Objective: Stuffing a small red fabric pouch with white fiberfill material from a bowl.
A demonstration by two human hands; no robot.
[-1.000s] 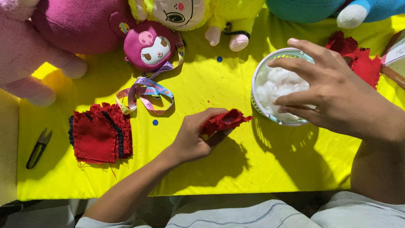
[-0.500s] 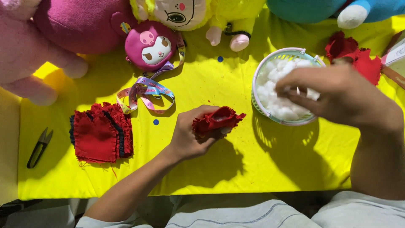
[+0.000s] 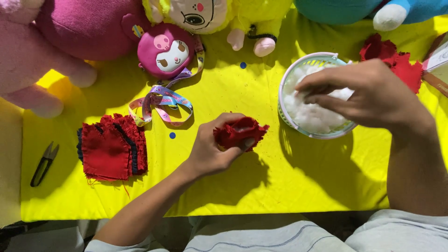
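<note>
Dipping lower now, the right hand (image 3: 368, 95) pinches fluffy white stuffing (image 3: 310, 114) in the round basket (image 3: 285, 88); the left hand (image 3: 212, 149) clasps a frayed red fabric pouch (image 3: 240, 133) above the yellow bench (image 3: 261, 186).

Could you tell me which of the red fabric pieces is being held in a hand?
The small red pouch in the left hand; the stacked red pieces lie untouched.

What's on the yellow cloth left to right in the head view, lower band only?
Black thread snips → stack of red fabric pieces → left hand holding a red fabric pouch → white basket of stuffing → right hand over it.
</note>
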